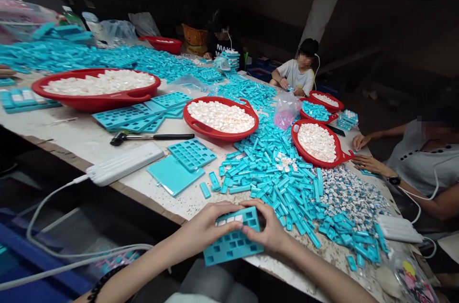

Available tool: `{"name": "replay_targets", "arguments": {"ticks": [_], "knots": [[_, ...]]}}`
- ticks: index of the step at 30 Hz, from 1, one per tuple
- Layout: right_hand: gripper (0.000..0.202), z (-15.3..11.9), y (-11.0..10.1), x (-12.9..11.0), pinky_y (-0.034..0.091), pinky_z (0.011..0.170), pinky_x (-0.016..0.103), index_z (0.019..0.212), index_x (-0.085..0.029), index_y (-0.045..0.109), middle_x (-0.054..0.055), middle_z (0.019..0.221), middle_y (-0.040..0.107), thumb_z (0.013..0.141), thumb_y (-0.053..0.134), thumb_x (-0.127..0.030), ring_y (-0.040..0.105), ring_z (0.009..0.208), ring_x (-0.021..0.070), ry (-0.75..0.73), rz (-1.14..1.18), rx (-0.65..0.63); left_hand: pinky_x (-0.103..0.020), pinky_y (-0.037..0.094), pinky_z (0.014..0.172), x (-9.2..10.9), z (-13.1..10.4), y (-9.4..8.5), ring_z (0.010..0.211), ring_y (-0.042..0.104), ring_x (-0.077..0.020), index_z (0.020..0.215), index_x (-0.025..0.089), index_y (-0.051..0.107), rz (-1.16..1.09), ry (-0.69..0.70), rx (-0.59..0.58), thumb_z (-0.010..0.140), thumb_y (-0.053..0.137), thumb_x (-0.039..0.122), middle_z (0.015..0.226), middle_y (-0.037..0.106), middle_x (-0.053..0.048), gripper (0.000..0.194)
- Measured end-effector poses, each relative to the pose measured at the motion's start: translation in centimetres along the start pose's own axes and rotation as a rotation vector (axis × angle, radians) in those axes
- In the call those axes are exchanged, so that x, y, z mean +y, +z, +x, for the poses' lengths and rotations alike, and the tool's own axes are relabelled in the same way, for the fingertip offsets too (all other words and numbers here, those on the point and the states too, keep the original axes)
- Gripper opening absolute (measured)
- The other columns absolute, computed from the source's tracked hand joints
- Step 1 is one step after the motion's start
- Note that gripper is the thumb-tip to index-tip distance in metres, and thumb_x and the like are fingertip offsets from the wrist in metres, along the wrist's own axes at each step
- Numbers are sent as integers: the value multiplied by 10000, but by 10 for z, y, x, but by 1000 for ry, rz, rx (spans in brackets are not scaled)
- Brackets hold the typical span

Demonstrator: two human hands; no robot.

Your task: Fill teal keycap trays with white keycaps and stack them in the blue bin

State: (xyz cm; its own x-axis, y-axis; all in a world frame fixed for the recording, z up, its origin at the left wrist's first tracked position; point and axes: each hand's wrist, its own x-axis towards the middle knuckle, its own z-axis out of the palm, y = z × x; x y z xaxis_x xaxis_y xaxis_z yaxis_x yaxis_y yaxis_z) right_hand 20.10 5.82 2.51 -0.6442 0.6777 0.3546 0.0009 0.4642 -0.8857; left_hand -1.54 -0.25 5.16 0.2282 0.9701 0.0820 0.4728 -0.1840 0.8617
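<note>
Dark walls surround a long pale table strewn with loose turquoise pieces, and other people sit along its far side and to the right. At the near edge, the person's left hand and right hand are close together, both clamped on a turquoise grid panel. It is held tilted at the table's edge, over the person's lap. White caps sit in a row toward its upper part, beside the thumbs, while many lower openings look unfilled.

The step in hand is probably seating those caps with the thumbs. Doing it well would mean bracing the panel from behind, opposite each thumb (whether the fingers are spread there is hidden), so that the push goes into the cap and does not bend the grid. Each cap should be squared to its opening first, then pressed evenly; a push on one corner could leave it cocked. Keeping the panel close over the tabletop would help catch anything that pops out. A nearby red bowl holds similar white pieces, and a hammer lies well apart from the hands; thumb pressure seems the gentler choice.
</note>
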Motion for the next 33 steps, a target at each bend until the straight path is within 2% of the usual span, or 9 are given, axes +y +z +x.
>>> {"name": "replay_targets", "arguments": {"ticks": [4,8,13,16,19,23,27,30,33], "knots": [[550,1,-2,-2,555,890,335,1289,-249,665,73,1221,698,785,778,-439,671,1061,235,121,92,-64,-437,482,1108,2,-11,-1,1292,615,-288,1344,306,668,5,9,-21,948,630,466,1378,675,-62,430],[586,1,2,-10,548,804,308,1220,-272,708,50,1168,726,701,874,-486,685,970,224,257,60,-3,-459,435,1148,6,-9,-2,1343,570,-312,1369,269,652,-134,-135,-102,926,628,523,1430,634,-75,511],[434,2,1,-14,485,680,265,1053,-266,763,13,954,734,677,907,-428,660,829,189,190,-67,92,-440,544,992,11,11,1,1193,666,-328,1445,251,563,-396,-232,-148,804,762,522,1296,718,-95,724],[248,4,-3,-13,440,629,247,953,-249,773,-1,841,707,744,854,-354,631,758,166,135,-116,99,-384,562,912,13,20,1,1054,715,-303,1240,208,698,-411,-228,-169,724,827,490,1097,778,-72,602],[221,5,-6,-11,433,618,239,943,-237,771,-2,823,701,745,839,-304,622,733,156,113,-114,136,-351,554,897,18,19,-2,1029,711,-289,1074,191,755,-294,-213,-135,755,794,509,1057,782,-54,452],[220,6,-10,-13,451,649,240,939,-230,760,3,851,701,743,833,-296,634,767,159,104,-121,152,-340,556,884,27,12,-6,1047,707,-304,1053,196,780,-210,-197,-87,832,717,540,1053,792,-40,414],[359,11,-19,-25,478,728,256,1081,-241,741,19,998,720,738,817,-314,663,906,189,136,-70,-20,-331,546,917,30,9,-6,1053,713,-292,1094,208,784,-185,-152,-54,852,709,495,1098,793,-27,383],[402,13,-22,-34,492,766,270,1146,-251,735,26,1086,739,769,804,-372,679,972,208,226,-34,-104,-299,546,857,30,7,-5,983,731,-268,1087,217,788,-105,-107,-14,864,703,414,1045,804,-12,310],[348,13,-21,-38,504,761,272,1117,-256,753,23,1102,760,811,787,-420,693,990,219,337,-21,-95,-275,538,812,34,4,-5,917,741,-247,1110,224,784,-54,-67,-8,832,723,325,1024,809,-6,302]]}}
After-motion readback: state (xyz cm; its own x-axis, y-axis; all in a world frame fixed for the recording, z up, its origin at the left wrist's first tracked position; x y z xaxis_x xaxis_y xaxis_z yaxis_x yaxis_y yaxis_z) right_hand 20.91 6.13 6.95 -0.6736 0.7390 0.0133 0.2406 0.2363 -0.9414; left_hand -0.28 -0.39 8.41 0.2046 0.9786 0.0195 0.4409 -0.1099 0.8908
